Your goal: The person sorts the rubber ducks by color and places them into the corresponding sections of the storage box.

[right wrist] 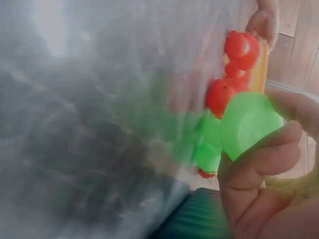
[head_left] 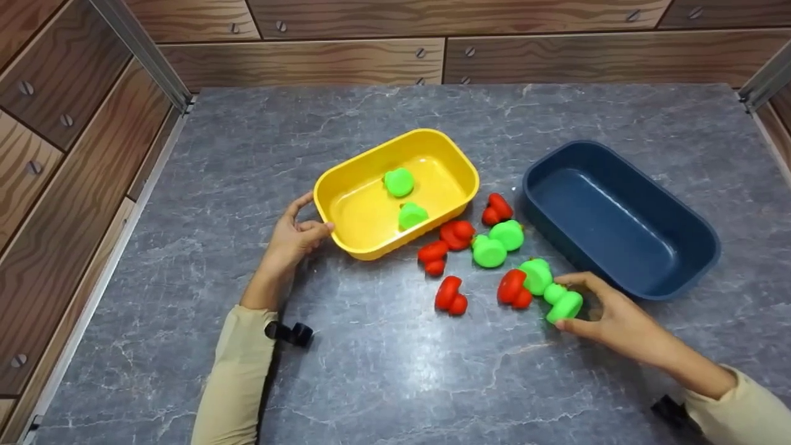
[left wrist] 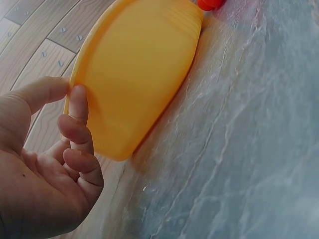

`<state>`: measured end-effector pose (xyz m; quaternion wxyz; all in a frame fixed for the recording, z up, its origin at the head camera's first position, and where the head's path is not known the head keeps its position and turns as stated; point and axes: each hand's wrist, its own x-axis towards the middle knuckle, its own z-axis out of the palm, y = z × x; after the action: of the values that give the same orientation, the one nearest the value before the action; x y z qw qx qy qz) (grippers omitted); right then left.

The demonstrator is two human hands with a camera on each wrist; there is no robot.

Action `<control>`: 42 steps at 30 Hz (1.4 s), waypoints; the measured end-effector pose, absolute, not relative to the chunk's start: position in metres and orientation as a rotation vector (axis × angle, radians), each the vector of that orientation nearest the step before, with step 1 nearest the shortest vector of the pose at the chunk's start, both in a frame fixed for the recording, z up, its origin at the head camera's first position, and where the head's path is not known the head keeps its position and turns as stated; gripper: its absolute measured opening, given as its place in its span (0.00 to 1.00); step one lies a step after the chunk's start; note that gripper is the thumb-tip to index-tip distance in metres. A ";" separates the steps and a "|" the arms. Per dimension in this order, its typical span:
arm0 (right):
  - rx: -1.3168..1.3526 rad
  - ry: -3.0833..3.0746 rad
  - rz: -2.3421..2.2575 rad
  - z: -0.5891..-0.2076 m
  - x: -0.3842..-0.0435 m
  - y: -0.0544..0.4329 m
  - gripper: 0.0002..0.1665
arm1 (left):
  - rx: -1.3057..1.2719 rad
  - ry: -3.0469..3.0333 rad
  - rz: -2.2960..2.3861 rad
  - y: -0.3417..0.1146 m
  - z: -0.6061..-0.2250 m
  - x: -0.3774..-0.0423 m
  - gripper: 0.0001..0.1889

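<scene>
Head cam first: I've got the left hand [head_left: 293, 241] at the left end of the yellow tub [head_left: 358, 219], forearm coming up from the bottom, thumb and index finger spread along the corner, so that grip is on the rim. The right hand [head_left: 618, 321] reaches in from lower right, with thumb and index finger pinching a green duck [head_left: 566, 306] on the right side of the pile. Two green toys [head_left: 399, 182] sit inside the yellow tub; three more green ones and five red toys [head_left: 451, 295] are on the gray surface [head_left: 383, 371] between the tubs and just below the yellow one. My tight spot is the blue tub [head_left: 618, 222]: its near wall is right beside the right index finger, can't tell if they touch. Most of my room is the wide stretch of surface between the forearms. Wood-look panels [head_left: 346, 68] border the far edge.

Left wrist cam: fingertips meet at the tub's rim, other fingers curled below, surface running off to the right.

Right wrist cam: duck pinched between thumb and fingers, red and green toys behind it, blue tub's ridged wall just below. Can't tell whether the duck is off the surface.
</scene>
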<state>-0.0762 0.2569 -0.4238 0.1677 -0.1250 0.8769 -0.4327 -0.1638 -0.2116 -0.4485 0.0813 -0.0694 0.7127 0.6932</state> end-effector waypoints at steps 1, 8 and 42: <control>-0.352 2.483 -1.241 -0.421 -0.076 0.256 0.36 | -0.209 2.131 2.072 -0.211 -0.448 -0.164 0.39; -0.300 2.401 -1.307 -0.406 -0.077 0.250 0.38 | -0.226 2.114 2.083 -0.211 -0.449 -0.165 0.40; -0.386 2.190 -1.863 -0.373 -0.092 0.211 0.34 | -0.210 2.137 2.075 -0.211 -0.449 -0.165 0.39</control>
<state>-0.0924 0.2111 -0.3728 0.1198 -0.1321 0.7494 -0.6376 -0.1650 -0.2106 -0.4489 0.0777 -0.0700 0.7134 0.6929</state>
